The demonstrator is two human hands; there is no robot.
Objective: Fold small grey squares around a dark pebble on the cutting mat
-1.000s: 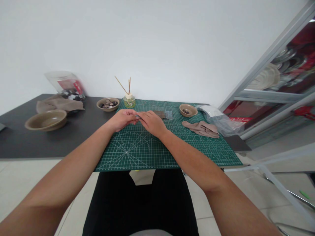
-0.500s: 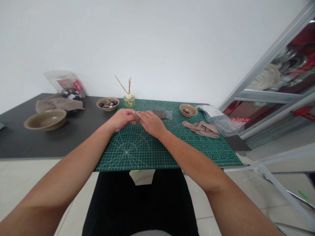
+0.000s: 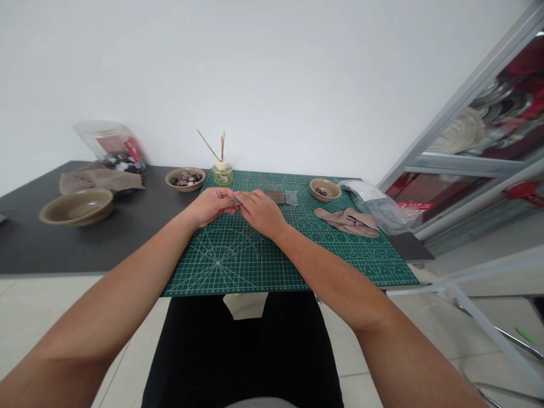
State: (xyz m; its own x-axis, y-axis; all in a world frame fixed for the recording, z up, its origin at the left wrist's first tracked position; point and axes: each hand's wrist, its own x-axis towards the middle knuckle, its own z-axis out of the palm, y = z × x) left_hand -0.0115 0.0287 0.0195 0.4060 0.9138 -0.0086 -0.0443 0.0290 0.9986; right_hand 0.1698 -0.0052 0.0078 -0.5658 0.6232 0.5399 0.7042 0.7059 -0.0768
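My left hand (image 3: 212,206) and my right hand (image 3: 260,212) meet over the far middle of the green cutting mat (image 3: 238,260). Both pinch a small grey piece (image 3: 236,200) between their fingertips; it is too small to name. Just beyond the hands a dark flat patch (image 3: 275,196) and a small clear packet (image 3: 291,198) lie on the mat. A beige cloth (image 3: 348,221) lies to the right of my right hand.
A reed diffuser bottle (image 3: 222,173) stands at the mat's far edge. Two small bowls (image 3: 185,179) (image 3: 325,190) hold dark pieces. A large bowl (image 3: 76,206), another cloth (image 3: 98,179) and a jar (image 3: 111,147) sit left. A clear plastic bag (image 3: 378,205) lies right.
The hands stay joined on the small piece; only the fingers shift slightly. The view has nudged a little.
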